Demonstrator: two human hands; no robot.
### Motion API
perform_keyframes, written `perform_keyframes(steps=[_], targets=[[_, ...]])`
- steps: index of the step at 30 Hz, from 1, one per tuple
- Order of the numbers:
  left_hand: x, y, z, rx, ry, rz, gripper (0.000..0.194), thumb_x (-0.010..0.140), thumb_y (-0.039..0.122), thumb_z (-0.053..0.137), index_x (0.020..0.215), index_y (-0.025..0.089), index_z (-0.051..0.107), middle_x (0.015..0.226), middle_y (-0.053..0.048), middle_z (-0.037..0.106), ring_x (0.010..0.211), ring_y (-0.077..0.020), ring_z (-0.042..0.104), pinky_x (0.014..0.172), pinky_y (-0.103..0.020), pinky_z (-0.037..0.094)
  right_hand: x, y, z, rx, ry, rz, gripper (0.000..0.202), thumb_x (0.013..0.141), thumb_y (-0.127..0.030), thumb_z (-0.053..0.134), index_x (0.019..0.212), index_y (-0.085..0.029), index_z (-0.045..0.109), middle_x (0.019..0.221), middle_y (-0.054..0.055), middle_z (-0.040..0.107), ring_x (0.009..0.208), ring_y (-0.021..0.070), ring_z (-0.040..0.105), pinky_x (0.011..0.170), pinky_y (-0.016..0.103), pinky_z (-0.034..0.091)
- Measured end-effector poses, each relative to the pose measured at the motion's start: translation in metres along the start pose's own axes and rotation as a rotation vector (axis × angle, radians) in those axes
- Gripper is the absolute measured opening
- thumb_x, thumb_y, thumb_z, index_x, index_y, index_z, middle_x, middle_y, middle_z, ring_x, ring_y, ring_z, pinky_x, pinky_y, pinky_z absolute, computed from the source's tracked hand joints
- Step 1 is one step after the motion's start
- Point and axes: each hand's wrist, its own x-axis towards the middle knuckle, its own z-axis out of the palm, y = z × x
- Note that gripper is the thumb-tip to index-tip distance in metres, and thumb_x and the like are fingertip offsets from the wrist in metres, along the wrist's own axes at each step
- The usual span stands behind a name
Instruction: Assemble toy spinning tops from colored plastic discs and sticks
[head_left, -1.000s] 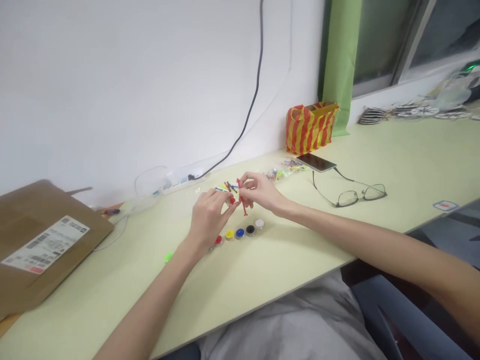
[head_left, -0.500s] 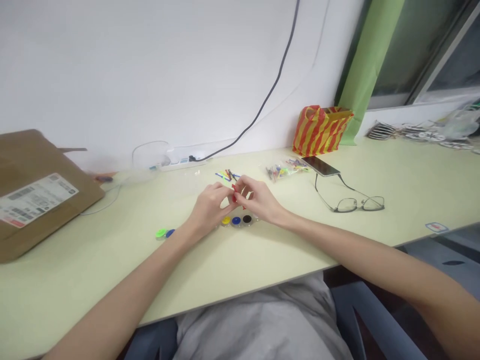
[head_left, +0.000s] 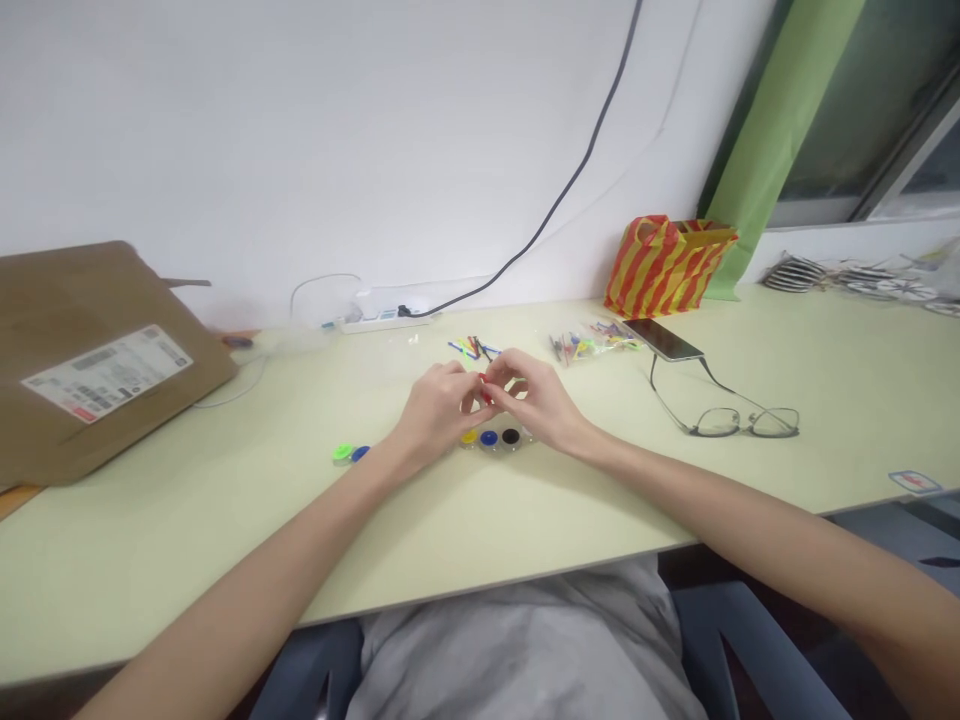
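Note:
My left hand and my right hand meet over the middle of the table, both closed in a pinch on one small red plastic piece. Fingers cover most of that piece, so its exact kind is hidden. Just below the hands sit small round pieces with coloured tops: a yellow one, a blue one and a black one. Beside my left wrist are a green round piece and another blue one. Thin coloured plastic sticks lie behind the hands.
A clear bag of small coloured parts lies by a phone and glasses. A striped bag stands against the wall. At left is a cardboard package; a power strip lies along the wall.
The whole view has shifted, so things appear farther right. Both hands stay together around the red piece, with their fingers slightly closer over it.

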Motion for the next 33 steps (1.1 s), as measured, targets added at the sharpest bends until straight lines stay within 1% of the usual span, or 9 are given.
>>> perform_keyframes(steps=[5, 8, 11, 14, 18, 20, 24, 28, 33], targets=[[-0.001, 0.000, 0.001, 0.033, 0.022, -0.024, 0.038, 0.087, 0.040, 0.069, 0.062, 0.020, 0.049, 0.067, -0.002, 0.056, 0.065, -0.0167, 0.051, 0.064, -0.030, 0.040, 0.002, -0.002, 0.000, -0.080, 0.038, -0.027, 0.010, 0.089, -0.029, 0.062, 0.082, -0.023, 0.059, 0.085, 0.002, 0.067, 0.082, 0.0184, 0.066, 0.074, 0.033, 0.056], [0.000, 0.001, 0.000, 0.035, 0.018, -0.032, 0.038, 0.089, 0.040, 0.066, 0.062, 0.020, 0.049, 0.067, -0.002, 0.057, 0.065, -0.0166, 0.051, 0.064, -0.029, 0.040, 0.001, -0.002, 0.000, -0.027, 0.032, 0.001, 0.013, 0.090, -0.032, 0.063, 0.082, -0.022, 0.060, 0.085, 0.003, 0.069, 0.081, 0.0185, 0.068, 0.075, 0.034, 0.057], [-0.001, 0.002, 0.000, 0.041, 0.018, -0.033, 0.035, 0.090, 0.038, 0.066, 0.064, 0.020, 0.050, 0.067, -0.002, 0.058, 0.065, -0.0164, 0.051, 0.065, -0.029, 0.040, -0.001, -0.002, 0.001, 0.063, -0.004, 0.066, 0.016, 0.091, -0.037, 0.063, 0.085, -0.022, 0.061, 0.084, 0.002, 0.070, 0.077, 0.0187, 0.071, 0.072, 0.033, 0.059], [-0.001, 0.002, 0.000, 0.040, 0.016, -0.020, 0.034, 0.091, 0.037, 0.066, 0.065, 0.020, 0.052, 0.065, -0.001, 0.058, 0.064, -0.0161, 0.051, 0.066, -0.030, 0.040, -0.002, -0.001, 0.002, 0.087, -0.003, 0.094, 0.021, 0.090, -0.042, 0.065, 0.085, -0.022, 0.062, 0.083, 0.003, 0.070, 0.075, 0.0188, 0.071, 0.067, 0.031, 0.058], [-0.001, 0.002, 0.000, 0.013, 0.000, 0.002, 0.029, 0.092, 0.036, 0.066, 0.069, 0.020, 0.057, 0.064, 0.001, 0.058, 0.065, -0.0162, 0.053, 0.069, -0.031, 0.041, -0.002, 0.003, 0.001, 0.108, -0.009, 0.124, 0.028, 0.088, -0.049, 0.066, 0.086, -0.022, 0.061, 0.083, 0.002, 0.067, 0.061, 0.0150, 0.064, 0.051, 0.027, 0.051], [-0.001, 0.003, 0.000, 0.002, -0.009, 0.000, 0.028, 0.092, 0.035, 0.066, 0.069, 0.020, 0.057, 0.065, 0.000, 0.058, 0.065, -0.0162, 0.053, 0.069, -0.031, 0.041, -0.001, 0.007, 0.001, 0.125, -0.020, 0.129, 0.029, 0.088, -0.050, 0.066, 0.087, -0.022, 0.060, 0.083, 0.002, 0.066, 0.058, 0.0137, 0.061, 0.047, 0.026, 0.049], [-0.001, 0.003, -0.001, 0.005, -0.014, -0.015, 0.030, 0.092, 0.036, 0.065, 0.068, 0.020, 0.057, 0.065, 0.000, 0.059, 0.065, -0.0164, 0.053, 0.069, -0.031, 0.041, 0.000, 0.010, 0.001, 0.162, -0.031, 0.120, 0.025, 0.088, -0.047, 0.066, 0.090, -0.022, 0.060, 0.086, 0.002, 0.065, 0.063, 0.0142, 0.063, 0.050, 0.027, 0.052], [0.000, 0.003, -0.001, 0.010, 0.014, -0.003, 0.033, 0.092, 0.043, 0.067, 0.070, 0.020, 0.060, 0.064, 0.000, 0.058, 0.064, -0.0170, 0.053, 0.067, -0.031, 0.040, 0.001, 0.008, 0.002, 0.187, -0.020, 0.127, 0.019, 0.088, -0.040, 0.065, 0.091, -0.022, 0.061, 0.088, 0.002, 0.065, 0.069, 0.0155, 0.066, 0.060, 0.029, 0.059], [0.000, 0.000, 0.001, 0.014, 0.040, -0.003, 0.039, 0.091, 0.048, 0.068, 0.066, 0.020, 0.056, 0.064, 0.000, 0.058, 0.063, -0.0164, 0.052, 0.066, -0.030, 0.040, 0.001, 0.009, 0.001, 0.187, -0.012, 0.121, 0.015, 0.087, -0.035, 0.065, 0.091, -0.020, 0.063, 0.091, 0.003, 0.065, 0.072, 0.0164, 0.068, 0.064, 0.031, 0.058]])
